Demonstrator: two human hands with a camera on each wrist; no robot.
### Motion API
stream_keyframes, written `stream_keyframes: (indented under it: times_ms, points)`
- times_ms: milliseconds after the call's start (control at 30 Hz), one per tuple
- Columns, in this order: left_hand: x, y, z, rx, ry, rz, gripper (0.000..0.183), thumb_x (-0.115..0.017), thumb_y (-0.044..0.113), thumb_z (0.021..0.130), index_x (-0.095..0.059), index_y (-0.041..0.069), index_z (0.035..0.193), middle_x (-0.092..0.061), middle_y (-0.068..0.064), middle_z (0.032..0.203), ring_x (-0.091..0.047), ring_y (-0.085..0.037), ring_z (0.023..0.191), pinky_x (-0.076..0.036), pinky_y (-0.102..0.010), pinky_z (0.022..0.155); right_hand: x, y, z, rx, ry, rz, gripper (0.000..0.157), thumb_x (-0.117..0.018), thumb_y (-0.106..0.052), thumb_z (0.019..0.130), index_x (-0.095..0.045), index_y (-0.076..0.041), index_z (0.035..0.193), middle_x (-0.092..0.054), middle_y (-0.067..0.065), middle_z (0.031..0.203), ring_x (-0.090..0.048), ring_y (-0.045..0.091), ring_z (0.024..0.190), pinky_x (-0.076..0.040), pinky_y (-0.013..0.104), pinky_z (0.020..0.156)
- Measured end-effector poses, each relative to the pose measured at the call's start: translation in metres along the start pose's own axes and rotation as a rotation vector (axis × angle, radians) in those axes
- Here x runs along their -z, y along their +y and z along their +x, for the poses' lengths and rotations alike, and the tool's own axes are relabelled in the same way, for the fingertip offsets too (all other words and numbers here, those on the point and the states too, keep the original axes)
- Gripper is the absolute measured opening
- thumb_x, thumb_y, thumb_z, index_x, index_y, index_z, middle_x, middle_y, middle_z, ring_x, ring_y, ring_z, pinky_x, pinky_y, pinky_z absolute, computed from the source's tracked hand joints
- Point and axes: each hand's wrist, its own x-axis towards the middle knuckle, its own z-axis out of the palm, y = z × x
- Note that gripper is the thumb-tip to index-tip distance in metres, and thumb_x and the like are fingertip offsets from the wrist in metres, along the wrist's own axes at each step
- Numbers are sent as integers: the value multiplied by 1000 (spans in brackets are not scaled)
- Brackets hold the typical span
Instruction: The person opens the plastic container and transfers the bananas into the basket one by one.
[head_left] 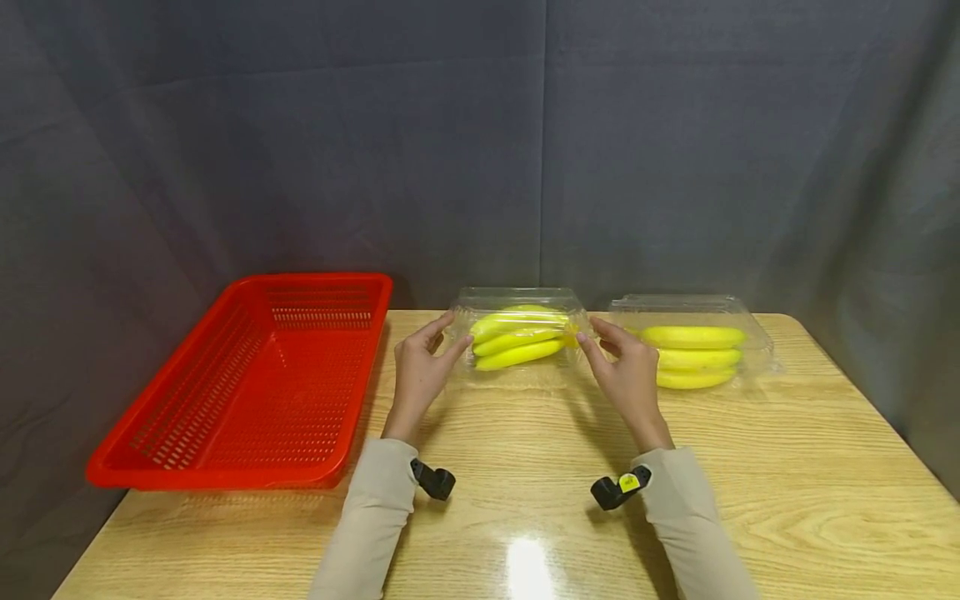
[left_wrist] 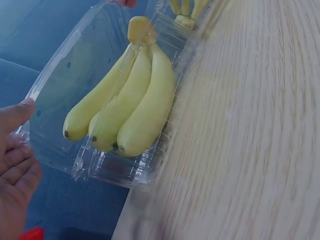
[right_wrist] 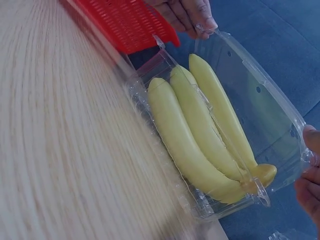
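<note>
A clear plastic clamshell box [head_left: 517, 295] sits at the back middle of the table with a bunch of yellow bananas [head_left: 517, 342] inside. Its lid [right_wrist: 265, 95] stands part-way up, tilted over the fruit. At the lid's left corner my left hand [head_left: 420, 371] pinches the edge between thumb and fingers. My right hand [head_left: 630, 371] grips the opposite corner the same way. In the left wrist view the bananas [left_wrist: 132, 100] lie in the base, stem end toward the right hand. Just beyond my right hand is a second clear box [head_left: 756, 333] holding more bananas [head_left: 693, 358].
A red perforated plastic basket [head_left: 367, 375] stands on the left of the wooden table [head_left: 525, 467], its rim near the left forearm. Behind the table hangs a dark grey cloth [head_left: 465, 167]. The second box stands near the back right corner.
</note>
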Motion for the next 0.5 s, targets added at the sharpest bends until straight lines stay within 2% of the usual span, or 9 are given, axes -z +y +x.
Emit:
stream_keyframes:
  times_ms: [267, 500]
  points:
    - [2, 0, -1, -26, 25, -30, 37, -79, 11, 81, -70, -1, 115, -66, -10, 118, -62, -25, 111, -49, -33, 91, -1, 1, -1, 47, 30, -30, 29, -74, -9, 86, -70, 7, 109, -68, 22, 104, -68, 38, 88, -55, 46, 75]
    - [7, -3, -3, -48, 74, -33, 33, -78, 12, 82, -71, -1, 112, -68, -8, 115, -63, -22, 109, -50, -29, 89, -6, -4, -1, 100, 40, -24, 26, -74, -9, 86, -71, 9, 105, -70, 22, 100, -69, 38, 86, -56, 47, 73]
